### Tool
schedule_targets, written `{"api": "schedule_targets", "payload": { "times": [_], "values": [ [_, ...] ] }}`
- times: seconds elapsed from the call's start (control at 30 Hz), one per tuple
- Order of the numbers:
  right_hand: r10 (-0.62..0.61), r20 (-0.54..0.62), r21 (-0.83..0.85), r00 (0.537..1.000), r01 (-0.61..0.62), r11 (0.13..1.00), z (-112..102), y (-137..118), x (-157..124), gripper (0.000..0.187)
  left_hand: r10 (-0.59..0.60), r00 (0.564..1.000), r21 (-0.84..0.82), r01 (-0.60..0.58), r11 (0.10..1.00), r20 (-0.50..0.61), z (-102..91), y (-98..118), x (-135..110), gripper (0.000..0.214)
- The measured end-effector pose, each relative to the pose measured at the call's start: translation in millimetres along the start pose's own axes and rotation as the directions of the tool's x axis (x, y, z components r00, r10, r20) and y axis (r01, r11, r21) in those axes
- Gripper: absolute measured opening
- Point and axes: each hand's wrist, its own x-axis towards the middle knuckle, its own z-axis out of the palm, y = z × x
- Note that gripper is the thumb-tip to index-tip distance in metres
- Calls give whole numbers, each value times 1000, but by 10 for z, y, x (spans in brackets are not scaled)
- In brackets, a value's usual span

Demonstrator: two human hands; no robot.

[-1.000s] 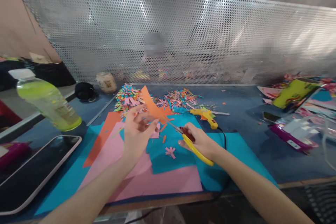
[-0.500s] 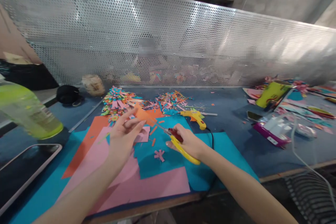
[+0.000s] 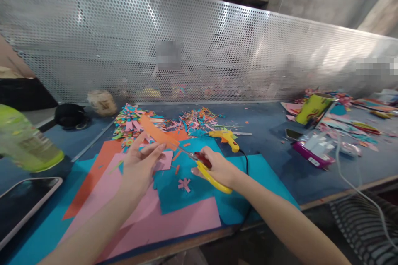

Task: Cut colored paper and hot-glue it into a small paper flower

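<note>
My left hand (image 3: 141, 159) pinches an orange paper strip (image 3: 157, 131) that slants up to the left. In my right hand (image 3: 214, 165) is a pair of scissors (image 3: 213, 179) with yellow and dark red handles; the blades point left and meet the strip's lower right end. Below the hands a small pink paper flower (image 3: 184, 185) lies on blue paper (image 3: 174, 201). Small orange offcuts (image 3: 177, 169) are scattered beside it. Pink sheets (image 3: 186, 221) and an orange sheet (image 3: 90, 178) spread under my left arm.
A yellow glue gun (image 3: 228, 137) lies behind my right hand. Colourful paper pieces (image 3: 133, 122) and thin scraps (image 3: 199, 120) are heaped at the back. A green bottle (image 3: 27, 140) and phone (image 3: 25, 203) are left; a purple box (image 3: 312, 155) sits right. A perforated metal screen (image 3: 192, 29) stands behind.
The orange strip now shows longer and tilts up to the left from my left hand. The whole view has shifted slightly, so things appear further left. Both hands keep their holds.
</note>
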Motion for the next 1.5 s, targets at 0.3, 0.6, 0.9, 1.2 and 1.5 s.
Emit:
{"api": "schedule_targets", "payload": {
  "times": [0.3,0.6,0.9,1.2,1.5],
  "values": [
    [19,4,-30,1000,-19,999,-32,-46,-4,41,12,1000,25,-13,1000,26,7,6,5,41],
    [23,14,12,1000,-23,1000,-3,-12,-5,42,124,988,136,-136,981,96,-32,2,-2,24],
    [19,14,-45,1000,-18,999,-46,-70,-12,38,164,978,150,-182,972,126,-39,-1,-10,18],
    [21,42,11,999,-21,1000,-67,-116,-31,39,215,966,252,-245,936,142,-31,62,-52,12],
    [14,54,4,998,-14,1000,-65,-132,-32,34,254,956,277,-287,917,149,-31,79,-65,14]
  ]
}}
